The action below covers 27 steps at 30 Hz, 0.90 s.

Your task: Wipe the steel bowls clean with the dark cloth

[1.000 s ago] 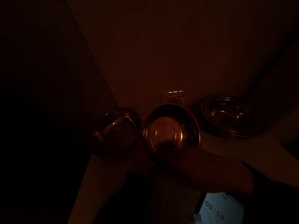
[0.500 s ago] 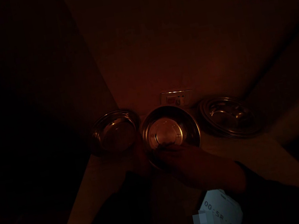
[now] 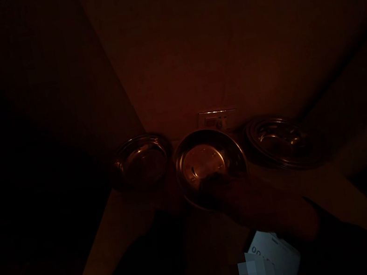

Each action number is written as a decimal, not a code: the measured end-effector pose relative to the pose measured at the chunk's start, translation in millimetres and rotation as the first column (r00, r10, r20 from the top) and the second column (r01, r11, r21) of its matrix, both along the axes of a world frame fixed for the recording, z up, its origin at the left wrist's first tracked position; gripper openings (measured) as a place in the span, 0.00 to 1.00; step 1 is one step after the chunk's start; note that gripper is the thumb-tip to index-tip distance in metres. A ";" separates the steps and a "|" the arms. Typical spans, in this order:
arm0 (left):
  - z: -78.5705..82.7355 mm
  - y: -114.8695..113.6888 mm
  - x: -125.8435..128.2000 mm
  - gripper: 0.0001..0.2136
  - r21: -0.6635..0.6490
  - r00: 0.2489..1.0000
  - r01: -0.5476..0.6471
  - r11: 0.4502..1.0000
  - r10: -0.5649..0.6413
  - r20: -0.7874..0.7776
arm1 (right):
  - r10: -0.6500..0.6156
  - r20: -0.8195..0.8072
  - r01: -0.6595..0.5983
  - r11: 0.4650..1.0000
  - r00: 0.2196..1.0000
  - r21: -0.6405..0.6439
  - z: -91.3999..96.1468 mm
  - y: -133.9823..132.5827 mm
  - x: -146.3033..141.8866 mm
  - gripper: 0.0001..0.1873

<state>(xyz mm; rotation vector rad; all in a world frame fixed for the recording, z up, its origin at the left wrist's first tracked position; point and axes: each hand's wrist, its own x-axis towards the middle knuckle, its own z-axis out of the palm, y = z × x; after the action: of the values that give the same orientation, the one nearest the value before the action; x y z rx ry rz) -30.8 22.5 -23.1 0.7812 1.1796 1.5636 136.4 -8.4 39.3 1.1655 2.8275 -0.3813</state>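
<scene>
In the dim reddish light, a shiny metal bowl [image 3: 204, 157] is in the middle, tilted with its inside towards me. At its left rim is my left hand [image 3: 173, 196], closed on the rim as far as the dark lets me see. My right hand [image 3: 240, 196] reaches over the near right rim, its fingers down inside the bowl's lower part. Those fingers are lost in shadow, and whether they hold anything is hidden.
A shallow metal dish [image 3: 143, 161] stands to the left, and several stacked metal plates [image 3: 280, 144] to the right. A socket panel [image 3: 218, 119] is on the wall behind. A lit phone [image 3: 278, 251] showing digits is below my right forearm, on the pale tabletop [image 3: 94, 257].
My right hand has shifted slightly right and down inside the bowl. The light has grown dimmer. My left hand and the bowl stay almost in place.
</scene>
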 end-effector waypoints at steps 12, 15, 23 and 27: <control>6.9 -2.0 1.5 0.17 -0.021 0.999 0.027 0.999 -0.028 -0.022 | -0.055 0.086 0.053 0.998 0.995 0.029 5.4 0.1 2.8 0.18; 4.5 -1.8 1.0 0.16 -0.033 0.999 0.011 0.999 -0.013 -0.046 | -0.020 0.062 0.016 0.998 0.998 0.060 4.8 1.0 3.4 0.21; 8.9 -1.1 2.6 0.18 -0.064 0.999 -0.021 0.998 0.020 -0.026 | -0.082 0.119 0.075 0.995 0.989 0.062 3.6 -2.2 0.3 0.19; 6.0 -1.7 2.3 0.18 -0.043 0.999 -0.030 0.999 0.028 -0.046 | -0.028 0.065 0.019 0.989 0.997 0.146 2.0 -2.8 -1.6 0.25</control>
<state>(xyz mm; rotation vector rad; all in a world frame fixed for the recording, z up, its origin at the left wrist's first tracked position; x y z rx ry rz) -28.5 20.9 -17.1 0.7778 1.2594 1.5462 134.7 -11.2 41.3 1.2133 2.8262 -0.1356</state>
